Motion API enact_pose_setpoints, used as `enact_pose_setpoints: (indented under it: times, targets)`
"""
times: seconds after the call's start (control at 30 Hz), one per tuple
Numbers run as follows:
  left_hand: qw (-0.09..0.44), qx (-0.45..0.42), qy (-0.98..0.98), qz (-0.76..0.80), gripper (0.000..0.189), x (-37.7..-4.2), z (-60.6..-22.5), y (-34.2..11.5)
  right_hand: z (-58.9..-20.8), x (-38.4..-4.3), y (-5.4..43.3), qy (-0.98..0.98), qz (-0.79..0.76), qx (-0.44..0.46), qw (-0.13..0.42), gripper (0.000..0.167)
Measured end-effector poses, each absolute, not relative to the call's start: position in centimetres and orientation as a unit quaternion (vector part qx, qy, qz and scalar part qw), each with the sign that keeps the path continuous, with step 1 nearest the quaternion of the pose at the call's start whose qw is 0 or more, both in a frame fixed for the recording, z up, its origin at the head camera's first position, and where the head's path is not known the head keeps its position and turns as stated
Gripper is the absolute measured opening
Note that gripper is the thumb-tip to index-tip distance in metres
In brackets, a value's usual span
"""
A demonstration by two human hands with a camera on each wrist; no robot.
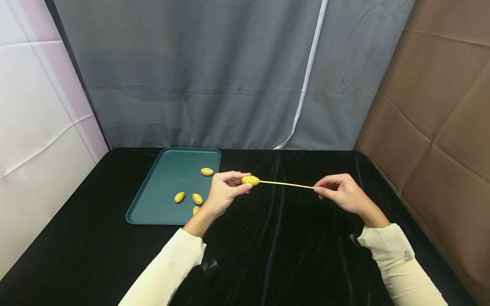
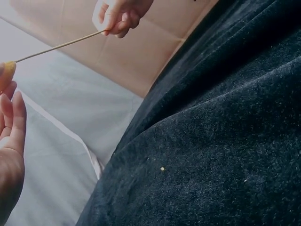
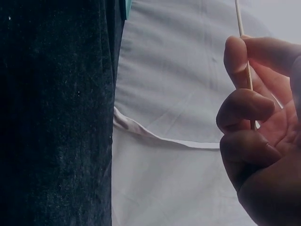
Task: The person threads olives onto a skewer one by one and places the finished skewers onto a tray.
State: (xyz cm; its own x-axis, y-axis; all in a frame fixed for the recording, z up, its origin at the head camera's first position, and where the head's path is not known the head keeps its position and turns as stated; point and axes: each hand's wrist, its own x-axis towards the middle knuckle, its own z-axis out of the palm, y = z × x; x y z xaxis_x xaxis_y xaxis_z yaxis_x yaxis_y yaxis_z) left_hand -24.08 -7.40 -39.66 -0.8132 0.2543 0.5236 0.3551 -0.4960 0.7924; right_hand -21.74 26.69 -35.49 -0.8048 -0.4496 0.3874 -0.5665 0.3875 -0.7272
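Observation:
My left hand [image 1: 223,192] pinches a small yellow oval fruit [image 1: 250,180] with faint brown mottling, between thumb and fingers above the table. A thin wooden skewer [image 1: 286,184] runs nearly level from the fruit's right end to my right hand [image 1: 343,194]. How deep its tip sits in the fruit cannot be told. Thumb and fingertips of the right hand grip the skewer's far end; in the right wrist view the stick [image 3: 239,19] passes behind the curled fingers [image 3: 247,110]. Only part of the fruit [image 2: 6,75] shows at the left wrist view's edge.
On the left, a dark green tray [image 1: 160,182] holds several more yellow fruits [image 1: 179,197], one partly hidden by my left wrist. Black velvety cloth [image 1: 291,255] covers the table. A grey curtain [image 1: 191,76] hangs behind, and a brown fabric wall [image 1: 440,119] stands on the right.

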Motion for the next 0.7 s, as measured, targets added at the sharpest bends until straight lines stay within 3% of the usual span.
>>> enact_pose_setpoints:
  times: [0.7]
  targets:
    - [0.032,-0.308,-0.496,-0.811,0.028,-23.98,-40.02,-7.27,-36.13,-21.53,25.70,-0.842,0.456,0.286,0.034,0.008]
